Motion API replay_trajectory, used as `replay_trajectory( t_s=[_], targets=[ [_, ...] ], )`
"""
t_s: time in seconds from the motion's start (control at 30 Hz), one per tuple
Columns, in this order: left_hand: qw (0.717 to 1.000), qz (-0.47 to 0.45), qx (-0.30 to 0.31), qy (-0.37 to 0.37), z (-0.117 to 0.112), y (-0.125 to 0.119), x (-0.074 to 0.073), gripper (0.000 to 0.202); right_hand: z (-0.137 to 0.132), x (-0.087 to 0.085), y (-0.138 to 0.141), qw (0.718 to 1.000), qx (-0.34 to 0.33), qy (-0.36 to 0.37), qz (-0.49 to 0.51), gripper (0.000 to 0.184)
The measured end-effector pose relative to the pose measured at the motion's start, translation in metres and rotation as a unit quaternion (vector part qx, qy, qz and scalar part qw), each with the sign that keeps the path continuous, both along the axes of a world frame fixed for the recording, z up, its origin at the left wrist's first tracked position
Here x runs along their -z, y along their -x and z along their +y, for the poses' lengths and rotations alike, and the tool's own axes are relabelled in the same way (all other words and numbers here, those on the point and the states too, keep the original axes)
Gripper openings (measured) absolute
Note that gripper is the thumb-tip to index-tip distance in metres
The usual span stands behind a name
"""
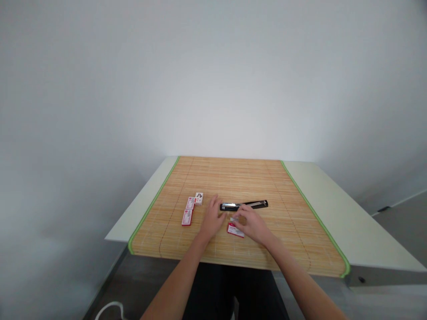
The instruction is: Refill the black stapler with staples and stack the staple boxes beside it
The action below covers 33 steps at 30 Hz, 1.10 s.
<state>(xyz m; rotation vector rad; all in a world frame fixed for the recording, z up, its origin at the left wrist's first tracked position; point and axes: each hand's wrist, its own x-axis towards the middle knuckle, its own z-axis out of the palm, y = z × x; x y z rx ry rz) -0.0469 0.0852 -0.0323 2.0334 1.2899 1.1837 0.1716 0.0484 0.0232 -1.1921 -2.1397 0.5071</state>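
Observation:
A long black stapler (244, 205) lies across the middle of a bamboo mat (287, 213). My left hand (212, 218) rests on the mat with its fingers stretched toward the stapler's left end. My right hand (252, 223) sits just in front of the stapler, fingers curled in a pinch at a small pale item I cannot make out. A small red and white staple box (234, 230) lies under that hand. Three more such boxes (191, 207) sit to the left.
The mat has green edging and covers a pale table (350, 213) set against a white wall. The table's front edge is close to my body. A white cable (110, 309) lies on the floor at lower left.

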Motion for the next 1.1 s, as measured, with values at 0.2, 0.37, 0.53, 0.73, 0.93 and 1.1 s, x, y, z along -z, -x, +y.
replay_trajectory(
  t_s=[0.2,0.37,0.53,0.73,0.93,1.1],
  targets=[
    [0.995,0.031,0.087,0.032,0.015,0.008,-0.004,0.027,0.037,-0.008,0.003,0.998,0.009,-0.051,0.022,0.007],
    [0.992,0.047,0.111,0.024,0.012,0.008,-0.009,0.035,0.05,-0.004,0.005,0.998,-0.006,-0.059,0.013,0.01],
    [0.993,0.057,0.106,0.018,0.01,0.005,-0.011,0.037,0.051,0.001,0.004,0.999,-0.022,-0.044,-0.001,0.012],
    [0.993,0.052,0.099,0.027,0.009,0.004,-0.013,0.037,0.052,0.0,0.005,0.999,-0.039,-0.023,-0.021,0.007],
    [0.994,0.046,0.093,0.037,0.008,0.004,-0.015,0.039,0.051,-0.005,0.007,0.998,-0.045,-0.012,-0.038,0.009],
    [0.994,0.044,0.096,0.032,0.008,0.005,-0.014,0.044,0.049,-0.007,-0.004,0.998,-0.047,-0.018,-0.049,0.016]
  ],
)
